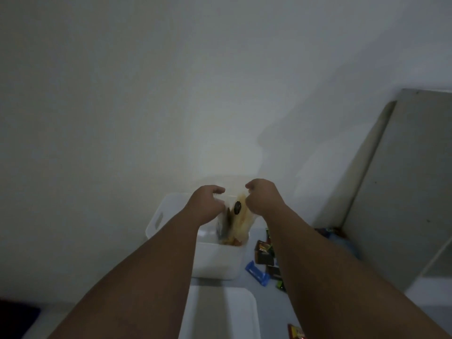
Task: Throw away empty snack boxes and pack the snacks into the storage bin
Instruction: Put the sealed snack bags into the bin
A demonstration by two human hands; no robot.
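Note:
Both hands hold a clear plastic snack bag [236,220] by its top corners, hanging upright over the white storage bin [159,217]. My left hand [206,204] grips the bag's left corner and my right hand [263,198] grips its right corner, fingers curled. The bag shows a dark round label and orange-brown snacks gathered at its bottom, which dips into the bin. The image is dim and blurred.
A second white container [247,311] sits nearer to me. Loose snack packs lie on the surface to the right: a blue bar [256,272], dark boxes [264,253], a red pack [296,332]. A white wall stands behind, a grey panel [403,179] at right.

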